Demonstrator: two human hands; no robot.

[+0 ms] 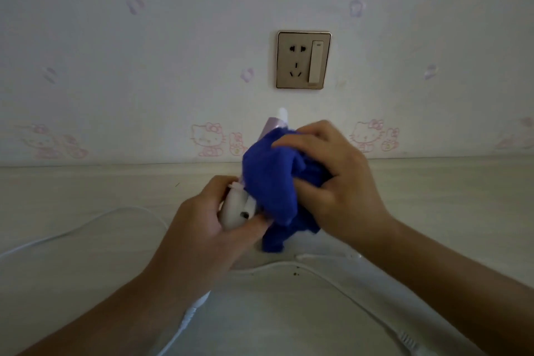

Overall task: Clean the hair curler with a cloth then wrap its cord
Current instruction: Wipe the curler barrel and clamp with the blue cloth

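My left hand [202,225] grips the white handle of the hair curler [235,209], which points up and away from me above the table. A blue cloth [274,182] is bunched round the curler's barrel, and my right hand [332,179] holds it there with curled fingers. Only the lilac and white tip of the barrel [277,121] shows above the cloth. The white cord [72,233] loops loose across the table to the left and runs on to the lower right, where its plug end [407,339] lies.
A pale wooden table [86,196] stands against a wall with cartoon cat wallpaper. A gold wall socket with a switch [303,60] sits just above the hands. Small dark crumbs [296,270] lie on the table near the cord.
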